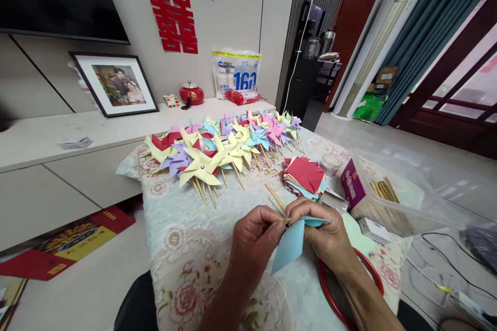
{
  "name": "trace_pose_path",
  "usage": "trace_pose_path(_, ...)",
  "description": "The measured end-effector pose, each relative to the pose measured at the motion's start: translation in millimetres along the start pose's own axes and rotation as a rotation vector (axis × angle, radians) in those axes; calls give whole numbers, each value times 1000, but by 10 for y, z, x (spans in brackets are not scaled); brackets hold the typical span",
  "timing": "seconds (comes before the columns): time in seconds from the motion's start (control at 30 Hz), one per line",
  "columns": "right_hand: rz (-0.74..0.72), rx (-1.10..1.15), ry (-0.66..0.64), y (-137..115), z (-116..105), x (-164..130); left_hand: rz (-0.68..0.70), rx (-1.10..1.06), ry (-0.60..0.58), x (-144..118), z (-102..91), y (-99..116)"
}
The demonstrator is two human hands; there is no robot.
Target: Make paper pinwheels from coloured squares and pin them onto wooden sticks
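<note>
My two hands meet over the near part of the table. My right hand (320,225) is closed on a light blue paper pinwheel (290,245), one blade of which hangs down towards me. My left hand (256,235) pinches with thumb and forefinger at the pinwheel's middle, where a small tan tip shows; whether it is a stick's end I cannot tell. Just beyond the fingertips are thin wooden sticks (276,197), their near ends hidden by the hands. A stack of cut paper squares (305,175), red on top, lies past my right hand.
Many finished pinwheels (229,152) lie across the table's far side. To the right are a clear plastic bin (388,207) with sticks, a round tub (331,163), a small white box (375,230) and green paper (356,235). A red ring-shaped rim (328,295) is under my right forearm.
</note>
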State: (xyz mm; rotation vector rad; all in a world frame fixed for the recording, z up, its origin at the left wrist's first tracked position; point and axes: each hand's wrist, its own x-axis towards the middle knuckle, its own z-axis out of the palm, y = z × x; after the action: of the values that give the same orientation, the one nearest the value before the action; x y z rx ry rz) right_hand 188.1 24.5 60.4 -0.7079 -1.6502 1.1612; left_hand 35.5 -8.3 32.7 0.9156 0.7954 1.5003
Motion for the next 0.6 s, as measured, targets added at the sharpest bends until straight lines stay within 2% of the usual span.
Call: trace_pose_path(0.6,-46,-11,43,-9,38,-8,38,-7,-14,-20,14,-23)
